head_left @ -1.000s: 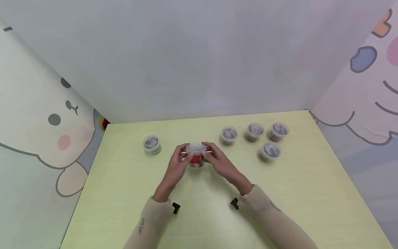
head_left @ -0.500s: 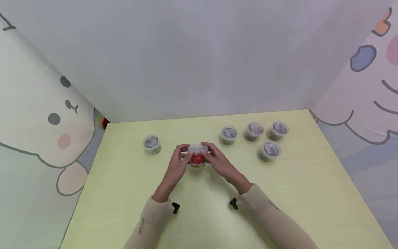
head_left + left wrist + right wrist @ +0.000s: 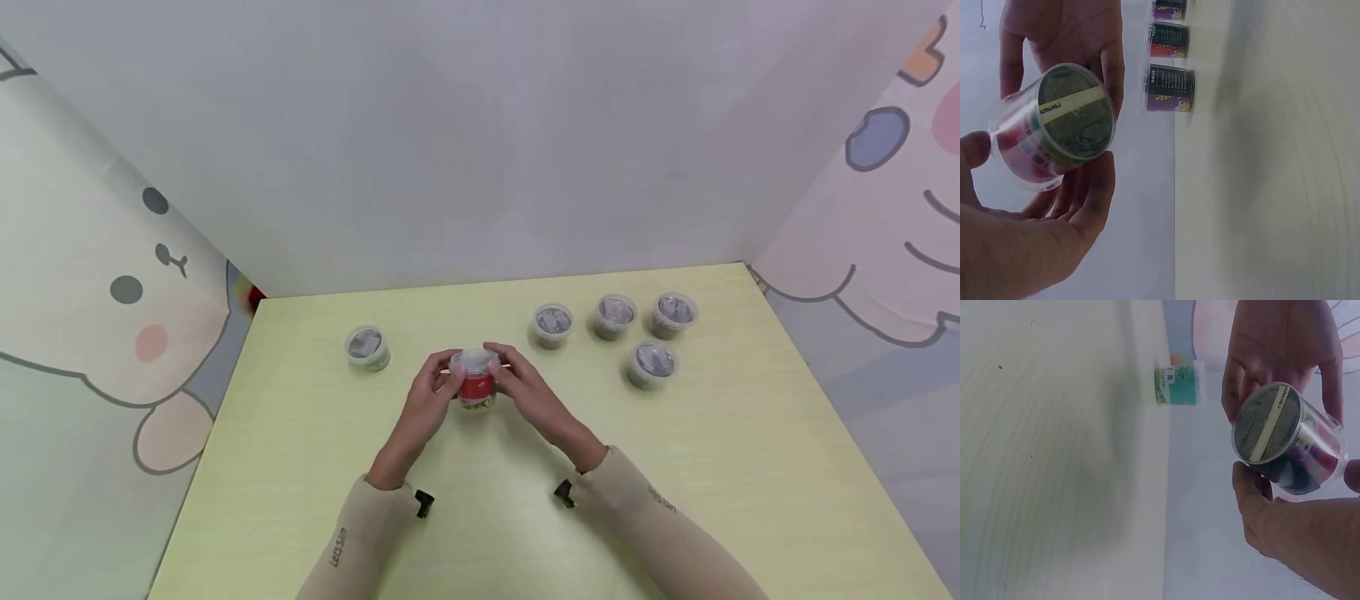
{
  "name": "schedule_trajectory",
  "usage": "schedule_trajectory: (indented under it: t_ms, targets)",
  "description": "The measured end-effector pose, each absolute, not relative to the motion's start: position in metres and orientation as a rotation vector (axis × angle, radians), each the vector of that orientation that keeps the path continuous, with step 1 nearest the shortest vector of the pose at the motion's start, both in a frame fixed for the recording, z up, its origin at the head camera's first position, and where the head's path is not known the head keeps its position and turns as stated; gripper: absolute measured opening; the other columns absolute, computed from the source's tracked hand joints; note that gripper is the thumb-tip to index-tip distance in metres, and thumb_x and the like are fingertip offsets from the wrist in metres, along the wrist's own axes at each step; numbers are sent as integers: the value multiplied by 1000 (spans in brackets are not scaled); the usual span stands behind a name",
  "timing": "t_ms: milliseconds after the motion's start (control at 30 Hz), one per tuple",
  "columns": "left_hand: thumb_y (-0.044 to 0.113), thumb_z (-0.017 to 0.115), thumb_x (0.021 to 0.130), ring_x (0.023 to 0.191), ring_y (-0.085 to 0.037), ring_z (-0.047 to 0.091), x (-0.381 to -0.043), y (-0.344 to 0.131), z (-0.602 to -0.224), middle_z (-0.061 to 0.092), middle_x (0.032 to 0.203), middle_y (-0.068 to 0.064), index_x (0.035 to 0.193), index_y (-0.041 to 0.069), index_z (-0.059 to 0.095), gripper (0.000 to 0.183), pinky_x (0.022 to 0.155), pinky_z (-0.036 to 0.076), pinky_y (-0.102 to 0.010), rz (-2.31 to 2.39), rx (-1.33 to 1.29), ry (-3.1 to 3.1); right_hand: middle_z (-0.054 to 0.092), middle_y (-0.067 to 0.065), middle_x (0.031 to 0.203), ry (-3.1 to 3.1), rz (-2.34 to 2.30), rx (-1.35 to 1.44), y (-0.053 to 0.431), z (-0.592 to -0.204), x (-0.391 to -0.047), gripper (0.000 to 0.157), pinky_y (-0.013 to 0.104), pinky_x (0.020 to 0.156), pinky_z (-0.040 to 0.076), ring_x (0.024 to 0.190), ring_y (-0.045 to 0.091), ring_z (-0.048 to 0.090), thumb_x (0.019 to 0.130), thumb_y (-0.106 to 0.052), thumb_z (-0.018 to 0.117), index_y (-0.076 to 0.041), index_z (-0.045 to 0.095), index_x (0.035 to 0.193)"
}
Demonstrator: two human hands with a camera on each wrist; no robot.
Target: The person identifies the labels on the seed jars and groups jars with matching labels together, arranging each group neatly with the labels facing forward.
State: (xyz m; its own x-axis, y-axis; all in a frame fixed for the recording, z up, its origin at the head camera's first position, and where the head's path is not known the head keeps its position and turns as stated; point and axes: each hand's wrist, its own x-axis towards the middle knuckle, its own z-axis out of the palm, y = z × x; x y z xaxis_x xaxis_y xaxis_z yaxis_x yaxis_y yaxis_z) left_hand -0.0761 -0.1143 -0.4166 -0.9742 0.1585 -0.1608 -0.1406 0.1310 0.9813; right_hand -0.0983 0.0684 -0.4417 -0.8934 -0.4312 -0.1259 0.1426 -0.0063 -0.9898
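Note:
A small clear plastic tub with a lid and a red label [image 3: 477, 387] is held up over the middle of the table by both hands. From the left, my left hand [image 3: 431, 395] grips its side, thumb near the lid rim. My right hand [image 3: 528, 392] holds the opposite side in the same way. In the left wrist view the tub [image 3: 1079, 115] is tilted, its round base with a pale printed strip facing the camera. The right wrist view shows the same base and strip on the tub [image 3: 1269, 422], with fingers around it.
One similar tub with a teal label [image 3: 1179, 384] stands to the left on the pale yellow table [image 3: 300, 467]. Several more lidded tubs, including one [image 3: 652, 365] nearest the front, stand at the back right. A grey-white wall [image 3: 480, 167] rises behind the table.
Between the hands the tub has turned, so the red label now faces the head camera more fully. Both hands stay in nearly the same place, and the other tubs have not moved.

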Motion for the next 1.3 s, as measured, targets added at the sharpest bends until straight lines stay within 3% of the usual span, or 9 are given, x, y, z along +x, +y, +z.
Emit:
schedule_trajectory:
  t_ms: [133, 333, 500, 700, 900, 1167, 1300]
  targets:
    - [20, 54, 95, 104, -25, 53, -71, -109, -408, 48, 119, -13, 130, 2, 41, 42, 86, 47, -41, 1937, -53, 2248, 46, 11, 120, 1909, -1984, -259, 65, -443, -98, 43, 37, 93, 45, 109, 24, 52, 96, -36, 49, -16, 41, 133]
    - [23, 58, 93, 103, -29, 48, -70, -107, -408, 46, 118, -12, 128, 2, 40, 46, 82, 47, -38, 1905, -66, 2306, 49, 11, 120, 1980, -1939, -235, 60, -446, -99, 47, 35, 89, 48, 107, 23, 53, 93, -35, 54, -13, 42, 133]
    - [23, 52, 96, 102, -26, 51, -70, -110, -408, 45, 121, -13, 130, 2, 38, 42, 85, 47, -42, 1901, -46, 2258, 47, 11, 125, 1896, -1962, -238, 63, -445, -99, 48, 39, 92, 45, 112, 24, 51, 96, -35, 49, -10, 41, 135]
    - [25, 48, 98, 103, -22, 53, -71, -114, -407, 45, 125, -13, 138, 2, 34, 48, 86, 47, -35, 1883, 18, 2185, 43, 9, 134, 1819, -1961, -270, 65, -444, -99, 54, 42, 98, 40, 121, 23, 45, 98, -39, 42, -7, 36, 141]
    - [24, 51, 96, 99, -22, 54, -70, -114, -407, 46, 120, -13, 135, 1, 38, 47, 83, 48, -34, 1910, 11, 2220, 42, 6, 134, 1821, -1952, -260, 63, -444, -99, 50, 42, 98, 40, 121, 20, 44, 98, -41, 42, -14, 38, 140]
    - [25, 57, 93, 103, -26, 52, -70, -115, -408, 46, 121, -12, 133, 2, 39, 49, 86, 45, -48, 1891, -40, 2261, 44, 11, 124, 1896, -1855, -253, 61, -444, -103, 47, 38, 94, 44, 113, 23, 49, 98, -34, 46, -13, 37, 138]
    - [26, 52, 96, 101, -24, 52, -72, -117, -409, 46, 122, -12, 135, 2, 37, 48, 85, 47, -40, 1854, -52, 2256, 43, 12, 129, 1856, -1830, -282, 62, -432, -102, 46, 39, 96, 42, 118, 24, 47, 100, -28, 42, -7, 34, 140]
